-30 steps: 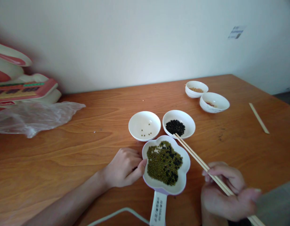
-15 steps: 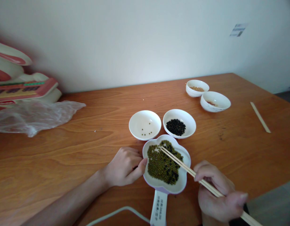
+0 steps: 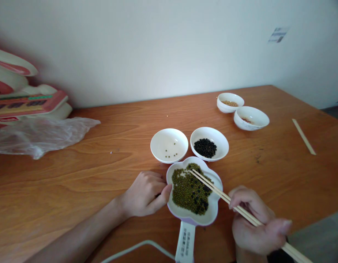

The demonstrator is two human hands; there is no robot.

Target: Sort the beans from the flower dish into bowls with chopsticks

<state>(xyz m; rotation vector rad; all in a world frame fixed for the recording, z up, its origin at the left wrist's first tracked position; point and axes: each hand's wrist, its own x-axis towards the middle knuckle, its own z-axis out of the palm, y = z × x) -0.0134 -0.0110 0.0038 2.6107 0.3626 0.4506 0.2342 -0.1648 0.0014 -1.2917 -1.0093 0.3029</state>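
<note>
My right hand (image 3: 258, 221) is closed round a pair of wooden chopsticks (image 3: 226, 198), whose tips are slightly apart over the upper part of a flower-shaped dish with a handle (image 3: 217, 178). Green beans (image 3: 182, 193) mixed with black beans (image 3: 200, 204) cover much of the dish. My left hand (image 3: 148, 193) is curled with its thumb on the dish's left rim; its other fingertips are hidden. Just behind the dish, a white bowl (image 3: 158, 140) holds several green beans, and beside it another white bowl (image 3: 224, 144) holds a heap of black beans.
Two more white bowls, one with tan grains (image 3: 221, 106) and one with reddish bits (image 3: 256, 122), stand at the back right. A flat wooden stick (image 3: 303, 136) lies farther right. Clear plastic (image 3: 53, 135) and a toy keyboard (image 3: 34, 104) are at left. A pale cable (image 3: 147, 242) runs in front.
My right hand and the chopsticks have shifted slightly to the right, with the tips now a little farther apart. My left hand, the dish and the bowls stay put.
</note>
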